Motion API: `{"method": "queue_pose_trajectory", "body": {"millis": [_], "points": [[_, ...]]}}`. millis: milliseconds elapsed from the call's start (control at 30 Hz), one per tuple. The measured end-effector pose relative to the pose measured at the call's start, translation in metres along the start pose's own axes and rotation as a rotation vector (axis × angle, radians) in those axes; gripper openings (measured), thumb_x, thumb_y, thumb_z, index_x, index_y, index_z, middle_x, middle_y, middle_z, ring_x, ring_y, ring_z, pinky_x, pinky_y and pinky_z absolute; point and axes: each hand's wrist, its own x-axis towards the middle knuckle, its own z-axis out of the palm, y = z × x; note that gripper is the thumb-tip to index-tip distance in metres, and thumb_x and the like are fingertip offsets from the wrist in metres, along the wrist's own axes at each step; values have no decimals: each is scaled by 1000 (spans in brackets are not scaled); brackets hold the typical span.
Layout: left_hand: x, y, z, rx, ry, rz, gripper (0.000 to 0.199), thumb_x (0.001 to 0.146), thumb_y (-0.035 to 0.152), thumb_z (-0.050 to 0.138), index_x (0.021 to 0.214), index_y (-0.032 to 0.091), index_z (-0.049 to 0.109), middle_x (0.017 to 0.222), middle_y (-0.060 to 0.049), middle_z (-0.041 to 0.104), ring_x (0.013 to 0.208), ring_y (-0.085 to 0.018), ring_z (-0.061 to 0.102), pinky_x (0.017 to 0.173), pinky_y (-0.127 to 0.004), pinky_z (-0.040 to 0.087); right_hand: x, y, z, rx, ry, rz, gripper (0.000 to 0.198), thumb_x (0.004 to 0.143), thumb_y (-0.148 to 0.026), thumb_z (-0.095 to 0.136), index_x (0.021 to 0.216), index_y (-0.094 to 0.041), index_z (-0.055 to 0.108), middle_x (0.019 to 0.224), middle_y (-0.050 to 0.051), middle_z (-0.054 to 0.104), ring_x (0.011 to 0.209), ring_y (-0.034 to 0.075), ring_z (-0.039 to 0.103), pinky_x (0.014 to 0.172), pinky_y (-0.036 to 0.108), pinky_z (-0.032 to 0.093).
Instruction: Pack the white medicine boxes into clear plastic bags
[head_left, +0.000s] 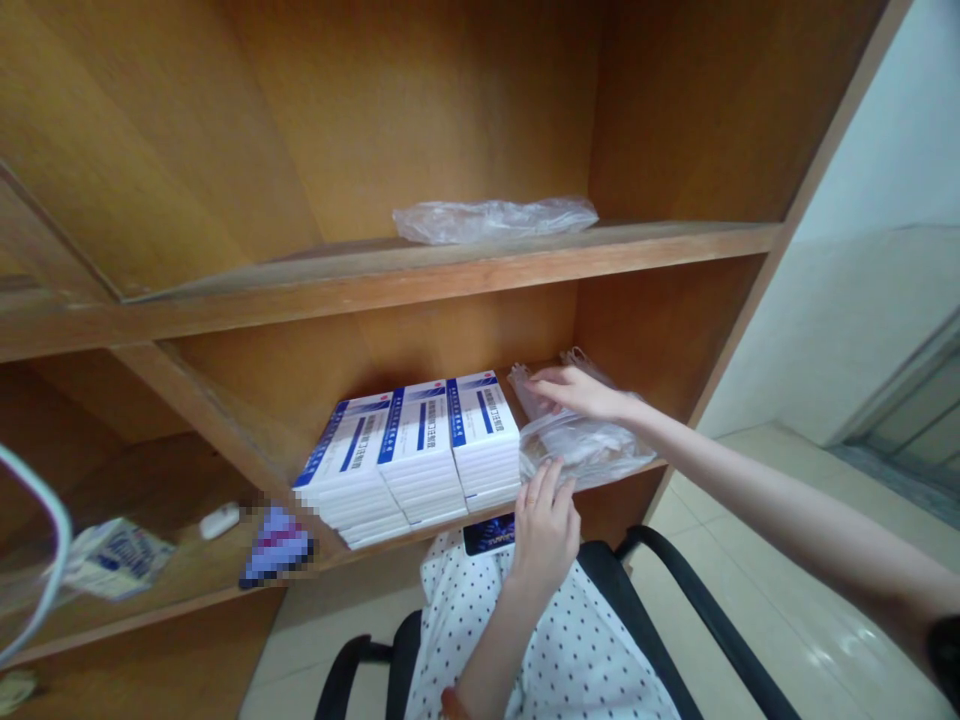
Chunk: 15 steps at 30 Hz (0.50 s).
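Crumpled clear plastic (589,448) is lying between white-and-blue stacks (420,455) and the side wall (660,330), reaching the front edge (435,529); the half-open right hand (576,391) and loosely curled left hand (546,525) are meeting it, grips unclear.

Right hand (576,392) over a clear plastic bag (585,450), left hand (546,520) at its near edge, three stacks of white-and-blue books (418,455) just left of both hands, second bag (495,221) on the shelf (450,284) above them, dotted cloth (592,650) under the left forearm (495,640).
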Motion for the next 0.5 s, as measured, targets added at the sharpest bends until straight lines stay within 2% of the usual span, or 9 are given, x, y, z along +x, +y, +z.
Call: {"method": "queue_pose_trajectory", "body": {"millis": [133, 233, 333, 500], "points": [[-17, 4, 0, -84, 120, -164, 28, 85, 10, 45, 107, 20, 58, 122, -7, 57, 115, -21, 50, 96, -40, 40, 12, -12, 35, 421, -118, 179, 43, 82, -53, 53, 103, -17, 63, 105, 11, 64, 94, 22, 59, 84, 37, 47], [-28, 5, -3, -151, 133, -252, 29, 85, 11, 45, 111, 20, 57, 114, -8, 59, 110, -21, 52, 94, -40, 41, 19, -10, 53, 678, -259, 259, 43, 80, -50, 59, 107, -16, 61, 104, 12, 65, 97, 23, 58, 92, 40, 43], [-30, 0, -8, -191, 121, -307, 29, 87, 14, 44, 113, 19, 55, 115, -9, 58, 111, -22, 51, 95, -42, 40, 22, -6, 59, 786, -336, 298, 40, 79, -45, 63, 105, -15, 61, 103, 11, 65, 100, 22, 56, 97, 40, 40], [-20, -7, -15, -303, 81, -398, 30, 88, 18, 41, 116, 19, 53, 109, -9, 60, 107, -20, 53, 94, -38, 42, 23, -3, 50, 815, -344, 367, 34, 79, -39, 65, 102, -15, 59, 103, 10, 63, 98, 19, 55, 97, 37, 41]]}}
